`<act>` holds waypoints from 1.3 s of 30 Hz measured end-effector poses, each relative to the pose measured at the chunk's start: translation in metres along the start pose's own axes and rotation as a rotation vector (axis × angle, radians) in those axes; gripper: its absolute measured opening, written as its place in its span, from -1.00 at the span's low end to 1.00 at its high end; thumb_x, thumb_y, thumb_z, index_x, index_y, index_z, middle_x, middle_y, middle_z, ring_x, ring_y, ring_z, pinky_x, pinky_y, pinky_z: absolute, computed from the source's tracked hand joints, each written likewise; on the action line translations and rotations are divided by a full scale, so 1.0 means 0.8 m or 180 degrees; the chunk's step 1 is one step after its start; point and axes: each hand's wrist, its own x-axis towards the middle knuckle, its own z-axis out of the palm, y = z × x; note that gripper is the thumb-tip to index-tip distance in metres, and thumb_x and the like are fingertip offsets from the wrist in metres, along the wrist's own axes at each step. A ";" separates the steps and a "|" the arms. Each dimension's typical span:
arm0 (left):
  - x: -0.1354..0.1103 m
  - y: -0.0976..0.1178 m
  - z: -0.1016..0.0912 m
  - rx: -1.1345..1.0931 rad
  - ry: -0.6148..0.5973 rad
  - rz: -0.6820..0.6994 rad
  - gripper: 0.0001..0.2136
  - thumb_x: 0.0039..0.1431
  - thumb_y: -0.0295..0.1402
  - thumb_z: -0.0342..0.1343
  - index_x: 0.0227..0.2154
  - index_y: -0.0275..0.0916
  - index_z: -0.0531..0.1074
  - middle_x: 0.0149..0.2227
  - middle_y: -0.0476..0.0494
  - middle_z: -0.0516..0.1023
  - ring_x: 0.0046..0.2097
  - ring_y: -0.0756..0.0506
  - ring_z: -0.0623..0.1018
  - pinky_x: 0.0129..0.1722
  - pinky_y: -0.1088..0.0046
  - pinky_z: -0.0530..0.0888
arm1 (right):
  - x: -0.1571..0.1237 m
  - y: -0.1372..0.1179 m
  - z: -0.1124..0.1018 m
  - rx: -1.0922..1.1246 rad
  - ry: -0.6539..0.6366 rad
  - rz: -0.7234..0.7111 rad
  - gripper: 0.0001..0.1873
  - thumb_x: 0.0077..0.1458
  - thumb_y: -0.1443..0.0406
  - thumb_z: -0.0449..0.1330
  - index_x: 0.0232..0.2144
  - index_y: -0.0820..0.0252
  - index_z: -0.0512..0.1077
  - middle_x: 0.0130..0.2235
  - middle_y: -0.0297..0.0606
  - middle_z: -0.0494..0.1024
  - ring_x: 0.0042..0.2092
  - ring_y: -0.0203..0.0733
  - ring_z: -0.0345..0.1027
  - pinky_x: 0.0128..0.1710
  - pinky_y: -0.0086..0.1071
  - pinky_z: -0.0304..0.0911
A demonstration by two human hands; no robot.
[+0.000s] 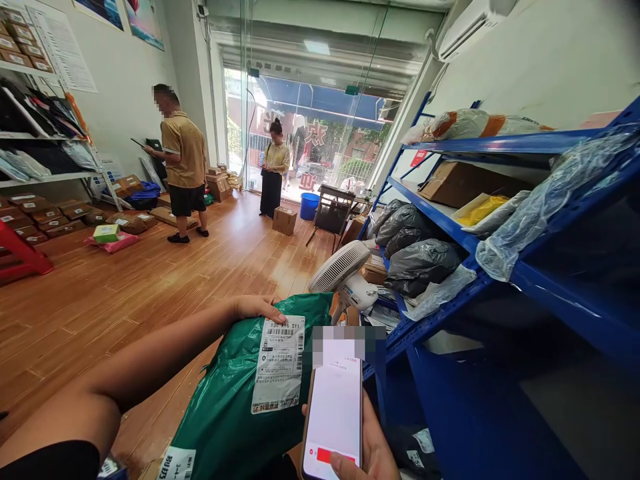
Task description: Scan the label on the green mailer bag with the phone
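Lying low before the person, against the blue shelving (450,230), a green parcel (225,413) bears a white label (279,363). The left hand (255,308) grips the parcel's top edge, while the right hand (373,450) clasps a phone (334,413) just beside the label. A white fan (344,270) stands behind the parcel, and two people stand farther off on the wooden floor (150,293).

Left of the green parcel (225,407), the wooden floor (150,287) lies open and bare well out. On the right the blue rack (475,400) stands close, its shelves crammed with black bags (420,263), and a white fan (345,270) blocks the way just beyond the parcel.
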 end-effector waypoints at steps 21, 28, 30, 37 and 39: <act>-0.004 0.001 0.002 -0.0064 -0.0106 -0.0003 -0.69 -0.22 -0.20 0.33 -0.45 -0.35 0.56 -0.51 -0.16 0.61 -0.55 -0.08 0.55 -0.45 0.44 0.53 | -0.005 -0.003 0.009 -0.0274 -0.0377 -0.0176 0.44 -0.31 0.13 0.43 0.22 0.34 -0.60 -0.02 0.18 0.51 -0.10 0.07 0.47 -0.08 -0.08 0.29; -0.009 0.004 0.002 -0.0073 -0.0244 0.0059 -0.76 -0.14 -0.25 0.27 -0.46 -0.34 0.56 -0.53 -0.14 0.61 -0.55 -0.08 0.55 -0.48 0.46 0.52 | -0.009 -0.005 0.013 -0.0346 -0.0377 -0.0082 0.44 -0.29 0.13 0.43 0.22 0.31 -0.61 0.01 0.21 0.48 -0.15 0.07 0.49 -0.15 -0.10 0.32; -0.011 0.006 0.003 -0.0046 -0.0252 0.0051 -0.76 -0.17 -0.22 0.29 -0.49 -0.33 0.56 -0.57 -0.11 0.59 -0.58 -0.07 0.53 -0.51 0.46 0.51 | -0.010 -0.005 0.016 -0.0296 -0.0313 -0.0081 0.43 -0.30 0.15 0.43 0.22 0.30 -0.59 -0.01 0.18 0.50 -0.12 0.09 0.48 -0.14 -0.12 0.32; -0.018 0.005 -0.004 0.0019 -0.0124 0.0024 -0.76 -0.19 -0.23 0.30 -0.52 -0.33 0.55 -0.60 -0.09 0.57 -0.62 -0.04 0.50 -0.51 0.46 0.51 | -0.005 0.004 0.019 -0.0074 -0.0161 -0.0045 0.51 -0.38 0.19 0.47 0.23 0.23 -0.63 -0.09 0.06 0.57 -0.07 0.12 0.47 -0.14 -0.13 0.33; -0.021 0.004 -0.009 0.0035 -0.0091 0.0023 -0.77 -0.19 -0.23 0.30 -0.53 -0.33 0.55 -0.61 -0.09 0.56 -0.64 -0.03 0.48 -0.51 0.46 0.51 | -0.002 0.006 0.020 -0.0068 -0.0155 -0.0028 0.51 -0.37 0.18 0.47 0.23 0.22 -0.64 -0.08 0.08 0.57 -0.05 0.11 0.46 -0.09 -0.13 0.31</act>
